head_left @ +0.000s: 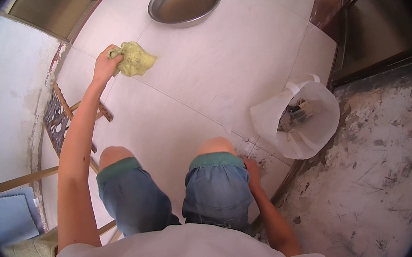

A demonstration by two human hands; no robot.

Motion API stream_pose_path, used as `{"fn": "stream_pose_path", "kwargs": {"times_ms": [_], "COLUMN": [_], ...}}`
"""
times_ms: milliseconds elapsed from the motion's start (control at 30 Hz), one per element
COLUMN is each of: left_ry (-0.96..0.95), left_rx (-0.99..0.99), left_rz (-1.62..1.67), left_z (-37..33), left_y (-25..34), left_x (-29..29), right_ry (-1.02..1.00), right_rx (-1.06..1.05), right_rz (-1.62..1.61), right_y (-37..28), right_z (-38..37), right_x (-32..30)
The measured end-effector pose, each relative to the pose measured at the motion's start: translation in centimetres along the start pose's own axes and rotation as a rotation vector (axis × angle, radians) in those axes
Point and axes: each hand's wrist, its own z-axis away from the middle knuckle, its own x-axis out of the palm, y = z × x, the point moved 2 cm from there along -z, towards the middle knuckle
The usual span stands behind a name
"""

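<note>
My left hand (104, 68) is stretched out to the far left, its fingers closed on a yellow-green cleaning cloth (136, 60). The crumpled cloth hangs to the right of the hand, over the pale tiled floor (195, 86). Beyond it stands a round metal basin (193, 24) with brownish water inside. My right hand (252, 170) is low beside my right knee, and its fingers are mostly hidden. Dark crumbs of dirt (261, 162) lie on the tiles near that hand.
A white bag (322, 122) with dark contents stands open at the right, by the stained wall (356, 196). At the left are a wooden folding stool (57, 111) and a light blue cloth (10, 218). Dark-framed doors (379, 36) border the far right.
</note>
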Motion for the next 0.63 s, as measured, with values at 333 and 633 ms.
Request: {"fn": "stream_pose_path", "kwargs": {"times_ms": [333,633], "left_ry": [-0.226,-0.291], "left_rx": [0.373,0.942], "left_rz": [-0.300,0.021], "left_z": [-7.5,-20.0], "left_y": [7.7,15.7], "left_x": [6.6,21.1], "right_ry": [0.263,0.270], "right_rx": [-0.252,-0.140], "right_rz": [-0.030,-0.074], "right_y": [-2.7,-7.3], "right_z": [-17.2,-30.0], "right_x": [-4.0,-4.1]}}
